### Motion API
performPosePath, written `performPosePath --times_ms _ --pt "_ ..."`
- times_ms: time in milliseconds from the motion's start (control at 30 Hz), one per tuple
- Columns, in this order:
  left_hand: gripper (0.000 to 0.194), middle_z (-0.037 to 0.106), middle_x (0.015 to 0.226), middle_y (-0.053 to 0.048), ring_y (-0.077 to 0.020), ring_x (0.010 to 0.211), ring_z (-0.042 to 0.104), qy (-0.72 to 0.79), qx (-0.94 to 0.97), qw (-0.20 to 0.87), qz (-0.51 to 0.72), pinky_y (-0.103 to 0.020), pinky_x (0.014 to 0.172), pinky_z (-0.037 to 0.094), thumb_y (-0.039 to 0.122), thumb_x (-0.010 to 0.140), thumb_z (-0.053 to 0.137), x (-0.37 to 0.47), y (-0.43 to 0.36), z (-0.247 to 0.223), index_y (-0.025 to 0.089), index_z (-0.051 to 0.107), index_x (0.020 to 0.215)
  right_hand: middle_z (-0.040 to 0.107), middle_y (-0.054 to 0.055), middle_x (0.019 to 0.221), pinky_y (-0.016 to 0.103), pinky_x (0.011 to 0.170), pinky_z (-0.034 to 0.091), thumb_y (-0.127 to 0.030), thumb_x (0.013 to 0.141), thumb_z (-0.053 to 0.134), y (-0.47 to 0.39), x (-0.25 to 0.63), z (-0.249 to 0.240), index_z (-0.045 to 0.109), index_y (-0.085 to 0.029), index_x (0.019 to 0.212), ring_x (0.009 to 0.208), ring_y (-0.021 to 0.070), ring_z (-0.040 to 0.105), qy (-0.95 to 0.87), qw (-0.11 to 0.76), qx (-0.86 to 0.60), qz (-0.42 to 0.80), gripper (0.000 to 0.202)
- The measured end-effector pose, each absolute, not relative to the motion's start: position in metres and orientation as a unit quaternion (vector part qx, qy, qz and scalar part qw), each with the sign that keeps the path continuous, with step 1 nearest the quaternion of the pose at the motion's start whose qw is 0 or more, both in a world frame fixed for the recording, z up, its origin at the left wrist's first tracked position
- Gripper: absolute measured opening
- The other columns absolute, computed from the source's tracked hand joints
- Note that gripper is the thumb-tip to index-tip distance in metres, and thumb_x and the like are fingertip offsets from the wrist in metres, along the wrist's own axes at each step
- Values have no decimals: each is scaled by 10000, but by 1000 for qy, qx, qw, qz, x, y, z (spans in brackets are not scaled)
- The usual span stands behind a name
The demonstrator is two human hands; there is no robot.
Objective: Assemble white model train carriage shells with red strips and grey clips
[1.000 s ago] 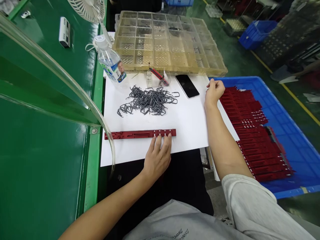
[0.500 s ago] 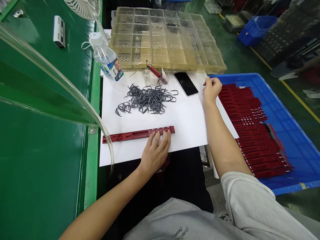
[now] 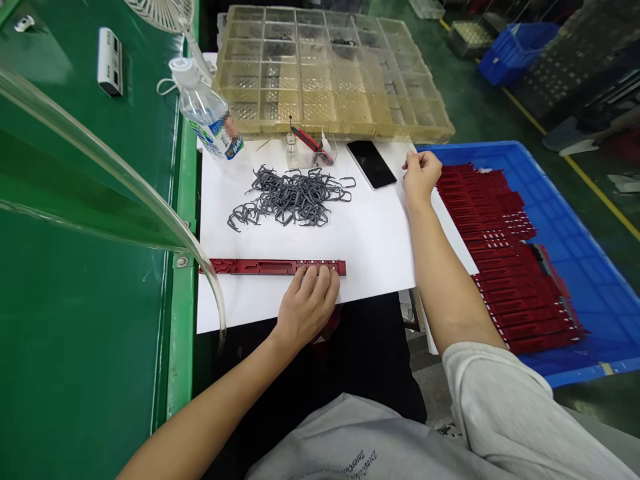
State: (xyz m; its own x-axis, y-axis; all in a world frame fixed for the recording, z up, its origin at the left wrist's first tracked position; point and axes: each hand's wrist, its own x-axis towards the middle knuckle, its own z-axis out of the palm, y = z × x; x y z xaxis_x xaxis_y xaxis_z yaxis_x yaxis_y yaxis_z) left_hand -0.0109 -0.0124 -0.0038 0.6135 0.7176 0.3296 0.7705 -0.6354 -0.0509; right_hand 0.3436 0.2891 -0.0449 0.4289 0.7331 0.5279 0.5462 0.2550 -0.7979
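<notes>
A long red strip (image 3: pixel 265 267) with small white pieces near its right end lies on the white sheet (image 3: pixel 373 247). My left hand (image 3: pixel 307 303) rests at the strip's right part, fingertips bent against its near edge. A loose heap of dark grey clips (image 3: pixel 295 197) lies beyond the strip. At the sheet's right edge is my right hand (image 3: pixel 421 175), its fingers pinched together beside the phone (image 3: pixel 371 164); whatever is between them is too small to make out. Many red strips (image 3: pixel 520 280) fill part of the blue bin (image 3: pixel 595 267) at the right.
A clear compartment tray (image 3: pixel 330 73) stands at the back. A water bottle (image 3: pixel 207 117) and a small clear box (image 3: pixel 325 158) with a red pen-like tool are in front of it. A clear tube (image 3: pixel 150 180) arches across the left, over the strip's left end.
The red strip has turned slightly to lie more level and shifted a little left. My left hand has moved slightly with it. The right hand keeps its pinch by the phone.
</notes>
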Motion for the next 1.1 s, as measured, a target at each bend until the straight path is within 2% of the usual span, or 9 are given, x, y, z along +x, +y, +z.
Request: performPosePath --times_ms 133,267,433,567,767,933,1100 --pt "499 746 1411 -226 -359 1300 718 -438 -879 128 -138 -544 1217 553 204 1048 594 -5 -23 2 81 645 1529 587 -59 718 370 836 547 -398 1028 648 287 337 -41 502 -252 770 671 157 624 -489 591 -638 65 331" --pt "615 675 1526 -267 -405 1400 660 -466 -867 128 -120 -563 1247 524 225 1057 582 1 -33 6 -5 536 1626 589 -51 727 380 855 552 -415 1043 654 286 335 -40 507 -250 773 675 158 619 -501 580 -640 61 349" --pt "670 672 1556 -226 -456 1431 633 -475 -868 108 -96 -640 1251 499 228 1048 613 0 -34 7 82 499 1692 583 -43 751 349 816 551 -411 1054 657 287 338 -42 532 -243 797 711 157 626 -520 566 -636 67 331" --pt "666 664 1563 -242 -450 1444 633 -470 -871 106 -92 -574 1165 575 232 1059 596 0 -33 5 57 490 1693 578 -47 748 341 796 545 -405 1055 652 288 339 -43 541 -237 790 701 151 625 -524 558 -638 81 333" --pt "672 668 1555 -233 -407 1425 647 -451 -882 95 -97 -611 1310 463 220 1049 600 -5 -25 0 80 486 1696 587 -37 729 369 833 557 -467 1048 672 288 338 -43 556 -233 763 720 164 638 -530 571 -623 69 387" --pt "607 702 1498 -224 -380 1352 685 -427 -892 118 -94 -590 1276 513 154 1035 585 -9 -18 2 81 561 1637 602 -39 730 375 854 560 -442 1047 682 286 337 -41 541 -239 756 699 160 629 -531 558 -633 74 382" --pt "650 664 1548 -248 -395 1398 655 -430 -892 108 -88 -608 1297 488 182 1027 605 -8 -19 2 44 514 1656 593 -43 728 374 858 550 -402 1046 680 285 334 -40 558 -231 759 705 157 626 -530 558 -635 65 356"
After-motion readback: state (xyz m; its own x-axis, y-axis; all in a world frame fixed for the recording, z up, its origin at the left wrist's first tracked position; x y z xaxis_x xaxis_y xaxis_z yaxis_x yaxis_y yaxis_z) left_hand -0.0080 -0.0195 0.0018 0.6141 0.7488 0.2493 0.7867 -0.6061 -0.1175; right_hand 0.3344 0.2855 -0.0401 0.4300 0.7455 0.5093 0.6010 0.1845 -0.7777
